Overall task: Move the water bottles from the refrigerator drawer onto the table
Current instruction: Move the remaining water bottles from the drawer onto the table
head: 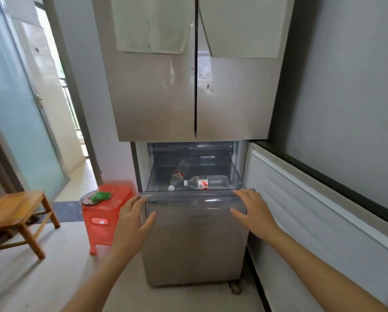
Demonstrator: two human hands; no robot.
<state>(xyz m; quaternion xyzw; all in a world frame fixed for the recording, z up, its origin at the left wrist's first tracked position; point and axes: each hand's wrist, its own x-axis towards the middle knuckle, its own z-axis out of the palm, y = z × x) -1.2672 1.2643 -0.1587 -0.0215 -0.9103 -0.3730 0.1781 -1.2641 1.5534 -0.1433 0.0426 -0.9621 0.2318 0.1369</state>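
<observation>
The wooden bench (15, 210) is cut by the left edge. Labels on the farther bottle (179, 174) and the nearer bottle (207, 182) are too blurred to read. The green thing (101, 195) on the red stool (116, 208) is unclear

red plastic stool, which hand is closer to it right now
Left. The left hand is at the left front corner of the refrigerator drawer, just beside the red plastic stool; the right hand is at its right front corner, farther from the stool.
</observation>
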